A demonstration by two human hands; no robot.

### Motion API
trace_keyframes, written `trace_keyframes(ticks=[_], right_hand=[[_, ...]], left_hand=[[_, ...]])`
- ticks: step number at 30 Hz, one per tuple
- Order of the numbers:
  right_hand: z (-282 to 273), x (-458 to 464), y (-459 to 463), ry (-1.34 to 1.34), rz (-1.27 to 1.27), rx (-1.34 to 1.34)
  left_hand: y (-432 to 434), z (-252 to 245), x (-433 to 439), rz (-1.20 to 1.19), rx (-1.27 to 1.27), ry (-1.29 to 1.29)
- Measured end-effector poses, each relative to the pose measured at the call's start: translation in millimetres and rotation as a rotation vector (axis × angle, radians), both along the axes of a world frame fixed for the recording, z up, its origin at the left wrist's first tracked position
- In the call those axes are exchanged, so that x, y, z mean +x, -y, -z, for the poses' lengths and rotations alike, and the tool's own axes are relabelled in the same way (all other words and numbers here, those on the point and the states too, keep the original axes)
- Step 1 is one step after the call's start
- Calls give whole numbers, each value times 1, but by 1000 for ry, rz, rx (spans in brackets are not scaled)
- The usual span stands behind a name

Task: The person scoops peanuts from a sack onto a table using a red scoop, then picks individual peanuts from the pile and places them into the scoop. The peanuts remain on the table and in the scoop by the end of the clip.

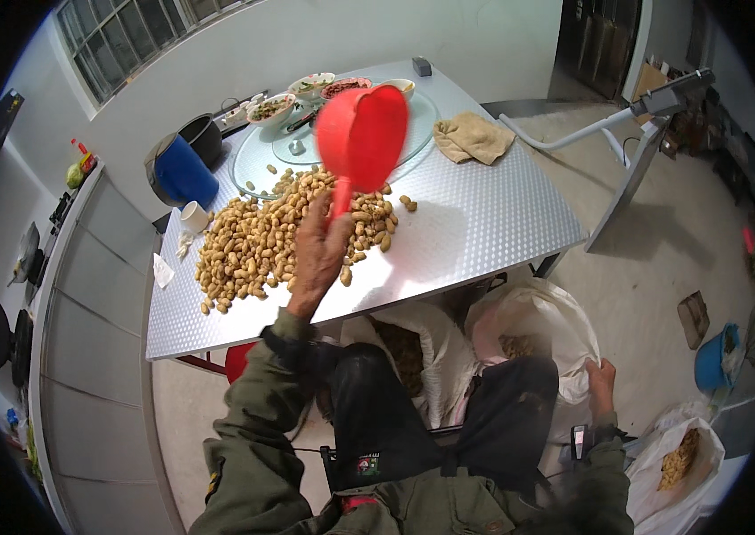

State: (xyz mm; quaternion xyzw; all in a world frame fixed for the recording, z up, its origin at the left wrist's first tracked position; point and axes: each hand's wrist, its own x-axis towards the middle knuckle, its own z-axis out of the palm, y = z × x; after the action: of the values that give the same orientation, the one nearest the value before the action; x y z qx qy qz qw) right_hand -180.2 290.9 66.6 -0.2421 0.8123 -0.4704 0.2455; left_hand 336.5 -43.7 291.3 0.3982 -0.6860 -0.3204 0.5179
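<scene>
My left hand [324, 247] grips the handle of a red plastic scoop [367, 137], raised over the table. The scoop is slightly blurred and its inside is hidden from view. Beneath it a heap of unshelled peanuts [243, 251] spreads across the patterned metal tabletop [477, 214]. My right hand [600, 384] holds the rim of a white woven sack [568, 321] on the floor to the right of my knees. Some brownish contents show deep inside that sack. Between my legs stands another open white sack [447, 364] with dark brown contents.
Bowls of food [272, 109] stand on a glass turntable [417, 127] at the back. A blue container [183, 170], a white cup [194, 216] and a folded tan cloth [474, 137] are on the table. A third sack [658, 488] and a blue bucket [715, 361] sit at right.
</scene>
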Motion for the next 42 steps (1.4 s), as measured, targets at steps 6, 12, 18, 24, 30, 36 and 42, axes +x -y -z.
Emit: trace_keyframes(ticks=[6, 12, 18, 24, 30, 36, 42], right_hand=[[2, 1, 0, 51, 30, -64], [3, -1, -7, 40, 57, -26], [18, -17, -14, 36, 26, 10], [17, -20, -16, 36, 20, -5], [-8, -10, -20, 109, 47, 62], [-17, -24, -10, -316, 74, 5], [-69, 16, 47, -482, -57, -106]], left_hand=[[-29, 19, -120, 352, 708, -598], [-34, 30, -183, 452, 902, -729], [-30, 51, -226, 369, 877, -923], [-30, 52, -278, 353, 863, -961], [-32, 66, -282, 575, 787, -920], [-42, 81, -239, 500, 887, -753], [-64, 105, -122, 518, 707, -437]])
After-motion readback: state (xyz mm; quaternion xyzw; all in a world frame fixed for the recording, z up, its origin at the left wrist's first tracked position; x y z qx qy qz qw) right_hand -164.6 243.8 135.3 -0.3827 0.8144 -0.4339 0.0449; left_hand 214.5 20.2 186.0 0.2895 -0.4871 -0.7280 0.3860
